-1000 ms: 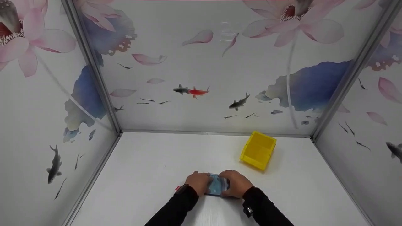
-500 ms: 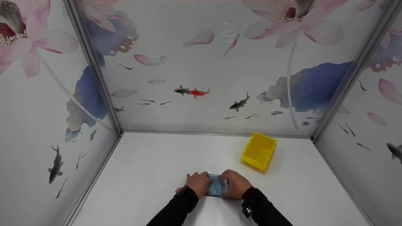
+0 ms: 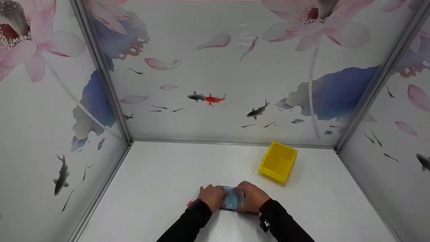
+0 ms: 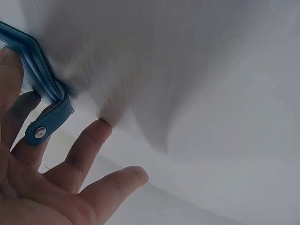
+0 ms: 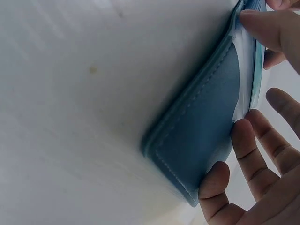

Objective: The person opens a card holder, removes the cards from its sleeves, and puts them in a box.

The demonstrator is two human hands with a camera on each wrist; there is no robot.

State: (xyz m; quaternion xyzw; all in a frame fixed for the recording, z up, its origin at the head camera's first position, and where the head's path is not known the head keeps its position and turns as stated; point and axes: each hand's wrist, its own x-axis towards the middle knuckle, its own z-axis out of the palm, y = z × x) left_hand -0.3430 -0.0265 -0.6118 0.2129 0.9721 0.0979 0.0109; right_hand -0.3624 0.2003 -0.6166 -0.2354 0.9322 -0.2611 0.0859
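A blue card wallet (image 3: 232, 199) lies opened out on the white tabletop, low in the middle of the head view, between both hands. My left hand (image 3: 212, 197) pinches its left side with thumb and forefinger. In the left wrist view, a snap strap (image 4: 50, 123) with a metal stud sticks out from the wallet's edge, and the other fingers are spread. My right hand (image 3: 254, 197) grips the right side. The right wrist view shows a stitched blue cover (image 5: 199, 112), with the right thumb on the pale inner sleeves and fingers along the cover. The hands hide both ends of the wallet.
Beyond the right hand stands a yellow plastic bin (image 3: 278, 162), turned at an angle near the back wall. White panels (image 3: 215, 127) printed with flowers and fish enclose the tabletop (image 3: 161, 174) at the back and both sides, joined by grey metal strips.
Both hands keep their hold on the wallet in nearly the same place. The head view has shifted very slightly.
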